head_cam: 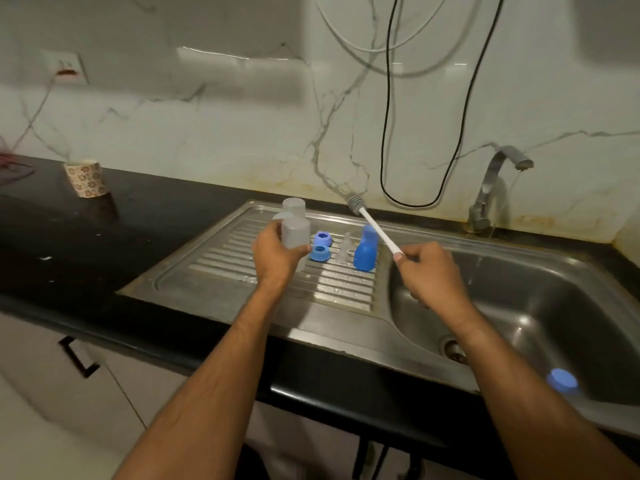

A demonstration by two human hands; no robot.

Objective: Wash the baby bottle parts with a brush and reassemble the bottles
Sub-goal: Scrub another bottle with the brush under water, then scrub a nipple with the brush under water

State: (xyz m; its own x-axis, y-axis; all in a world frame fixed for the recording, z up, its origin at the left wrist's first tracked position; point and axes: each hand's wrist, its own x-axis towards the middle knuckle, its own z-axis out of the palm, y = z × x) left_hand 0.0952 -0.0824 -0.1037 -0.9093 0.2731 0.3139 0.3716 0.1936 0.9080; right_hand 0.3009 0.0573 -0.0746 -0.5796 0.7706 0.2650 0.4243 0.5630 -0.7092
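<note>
Clearly reassembly is not begun: every part lies loose on the draining board (214,282). The left hand (277,259) grips one cloudy bottle (295,237) above it; a second bottle (293,206) stands just behind. The right hand (427,271) pinches the brush (372,225) by its handle. Two blue rings (320,247), two blue caps (365,252) and clear teats (344,251), hard to count, wait nearby.
</note>
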